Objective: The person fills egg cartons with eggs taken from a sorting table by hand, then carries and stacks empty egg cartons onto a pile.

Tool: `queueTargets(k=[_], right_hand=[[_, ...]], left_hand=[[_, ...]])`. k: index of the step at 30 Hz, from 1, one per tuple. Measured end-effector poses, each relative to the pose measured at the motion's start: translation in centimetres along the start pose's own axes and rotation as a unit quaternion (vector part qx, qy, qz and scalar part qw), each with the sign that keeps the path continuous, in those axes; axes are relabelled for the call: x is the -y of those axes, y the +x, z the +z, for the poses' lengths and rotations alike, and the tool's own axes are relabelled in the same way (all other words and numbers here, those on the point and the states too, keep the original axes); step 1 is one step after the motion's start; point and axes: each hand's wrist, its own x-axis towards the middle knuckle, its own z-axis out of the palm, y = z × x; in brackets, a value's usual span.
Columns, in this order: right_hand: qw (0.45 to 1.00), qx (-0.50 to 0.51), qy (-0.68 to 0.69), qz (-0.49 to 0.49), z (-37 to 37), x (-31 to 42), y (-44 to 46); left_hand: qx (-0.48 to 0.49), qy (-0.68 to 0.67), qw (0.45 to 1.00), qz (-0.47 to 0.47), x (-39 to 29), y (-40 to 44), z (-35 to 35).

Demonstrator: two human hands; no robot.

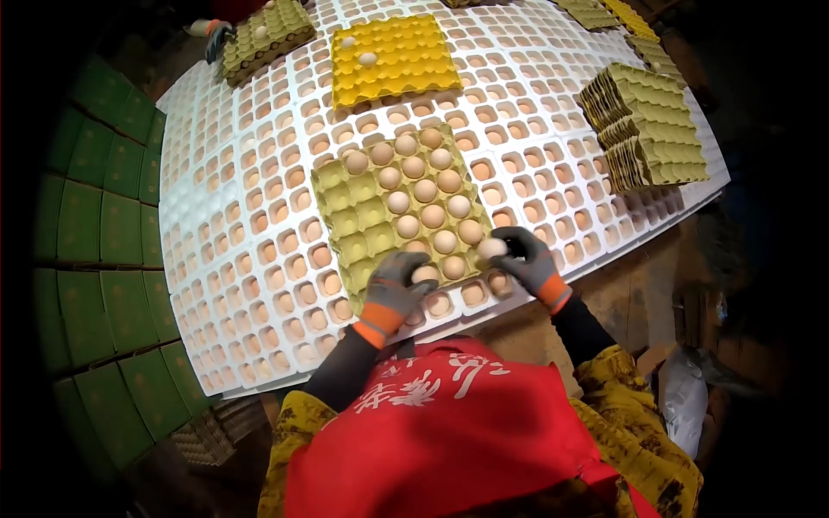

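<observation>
A smooth, pale-brown egg is grasped in the fingertips of the grey-gloved right hand, at the right edge of an olive-green pulp egg tray, where the grey-gloved left hand curls against another egg, whether gripping I cannot tell.

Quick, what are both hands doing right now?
Left hand: fingers curled at one egg in the green tray; can't tell if gripped.
Right hand: closed, holding another egg.
</observation>
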Motion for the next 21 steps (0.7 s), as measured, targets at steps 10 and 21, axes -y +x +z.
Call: queueTargets(k=[10, 21], right_hand=[[0.877, -0.05, -0.436, -0.196, 1.0, 2.4, 4.4], [0.935, 0.004, 0.355, -0.014, -1.4, 3.4, 2.1]], left_hand=[[0.113, 0.26, 0.959, 0.024, -5.5, 2.6, 2.9], [0.008, -0.568, 0.785, -0.246, -2.1, 0.2, -4.8]])
